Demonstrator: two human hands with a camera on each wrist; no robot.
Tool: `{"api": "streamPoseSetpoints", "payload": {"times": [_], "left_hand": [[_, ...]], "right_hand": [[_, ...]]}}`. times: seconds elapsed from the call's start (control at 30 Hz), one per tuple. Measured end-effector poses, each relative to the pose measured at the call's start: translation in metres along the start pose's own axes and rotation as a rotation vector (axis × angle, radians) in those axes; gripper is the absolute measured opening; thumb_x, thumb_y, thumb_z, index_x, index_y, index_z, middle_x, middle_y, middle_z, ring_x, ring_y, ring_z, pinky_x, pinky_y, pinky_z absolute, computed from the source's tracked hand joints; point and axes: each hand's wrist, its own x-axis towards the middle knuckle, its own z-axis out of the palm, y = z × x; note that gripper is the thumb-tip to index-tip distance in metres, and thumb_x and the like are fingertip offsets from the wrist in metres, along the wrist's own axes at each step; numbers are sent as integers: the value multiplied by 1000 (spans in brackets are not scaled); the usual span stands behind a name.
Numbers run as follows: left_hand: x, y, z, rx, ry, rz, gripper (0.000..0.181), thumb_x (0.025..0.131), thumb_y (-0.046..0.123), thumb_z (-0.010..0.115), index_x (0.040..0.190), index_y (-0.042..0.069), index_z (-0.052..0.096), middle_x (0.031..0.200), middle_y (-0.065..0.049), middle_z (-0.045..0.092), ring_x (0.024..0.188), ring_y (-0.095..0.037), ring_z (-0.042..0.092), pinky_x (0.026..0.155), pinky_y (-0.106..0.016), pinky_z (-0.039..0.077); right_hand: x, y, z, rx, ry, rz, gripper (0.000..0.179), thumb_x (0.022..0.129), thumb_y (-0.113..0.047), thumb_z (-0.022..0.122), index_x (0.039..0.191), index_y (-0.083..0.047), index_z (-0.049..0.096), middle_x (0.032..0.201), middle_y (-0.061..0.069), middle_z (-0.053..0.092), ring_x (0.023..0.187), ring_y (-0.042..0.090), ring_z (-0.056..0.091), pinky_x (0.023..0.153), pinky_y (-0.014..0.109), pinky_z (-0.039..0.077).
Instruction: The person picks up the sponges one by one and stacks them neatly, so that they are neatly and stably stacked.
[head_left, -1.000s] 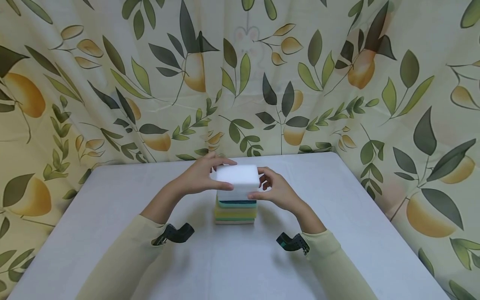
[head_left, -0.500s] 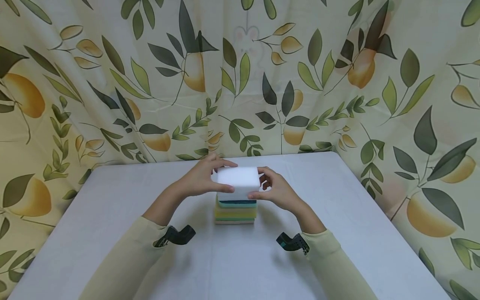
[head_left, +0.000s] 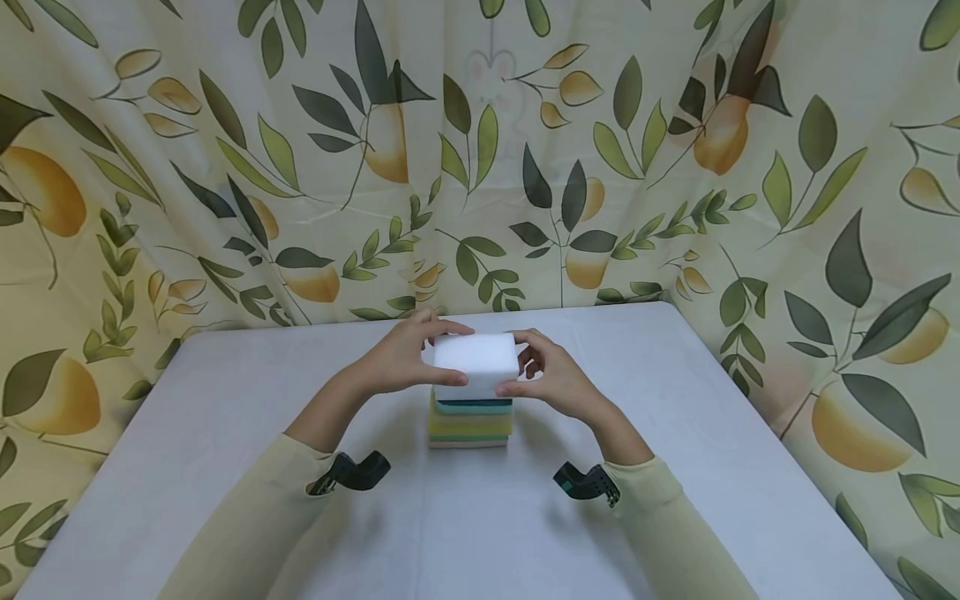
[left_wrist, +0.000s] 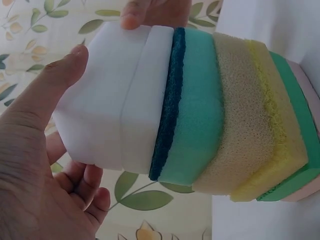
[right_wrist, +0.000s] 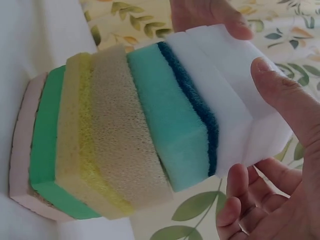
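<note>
A stack of sponges rises from the table in the middle of the head view. On top lie two white sponges, the upper one (head_left: 476, 354) over the lower one (left_wrist: 145, 107). Under them come a teal sponge (left_wrist: 197, 110) with a dark blue scouring layer, a porous beige sponge (right_wrist: 120, 120), a cream-and-yellow one (right_wrist: 75, 135), a green one (right_wrist: 47, 145) and a pale pink one (right_wrist: 25, 145). My left hand (head_left: 397, 354) grips the upper white sponge from the left, thumb in front. My right hand (head_left: 555, 375) holds its right side between thumb and fingers.
A white cloth covers the table (head_left: 480, 525), and a curtain (head_left: 480, 167) printed with leaves and fruit hangs behind its far edge. Black wrist cameras (head_left: 360, 471) sit at both sleeve cuffs.
Since a second ago the upper white sponge and my left hand have shifted very slightly down and right. My right hand and the lower stack look still.
</note>
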Motion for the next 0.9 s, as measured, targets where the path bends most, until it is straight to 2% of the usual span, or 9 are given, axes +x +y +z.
{"api": "streamPoseSetpoints", "payload": {"times": [0.1,0.23,0.33,0.53,0.9], "left_hand": [[0,-1,0,0,-2,-6,66,74,43,85,133,27,62,105,-3,47,100,-22,46,77,-36,44],[0,-3,0,5,-1,-5,66,74,44,85,134,27,61,109,-2,48,103,-21,46,79,-37,45],[0,-4,1,8,2,6,67,75,45,84,135,26,60,111,-2,48,105,-21,45,82,-38,45],[-1,-5,2,-5,12,24,67,75,44,84,135,27,60,112,-1,47,107,-20,44,83,-38,43],[-6,-8,1,-42,51,29,67,77,40,84,138,26,59,116,-1,48,107,-20,46,88,-42,45]], "right_hand": [[1,-3,-2,9,-1,-23,70,76,-20,86,136,-10,53,110,9,54,88,26,52,79,33,44],[3,-8,-5,18,6,-56,69,76,-16,85,137,-10,53,108,9,53,87,32,52,75,28,42],[4,-11,-6,11,11,-74,69,76,-16,85,137,-9,54,106,10,53,87,35,51,74,28,42],[6,-16,-7,-9,8,-74,67,77,-17,85,137,-9,54,102,10,53,86,28,49,74,30,42],[6,-15,-7,-32,9,-80,63,77,-20,85,134,-11,59,115,7,55,89,26,49,75,30,42]]}}
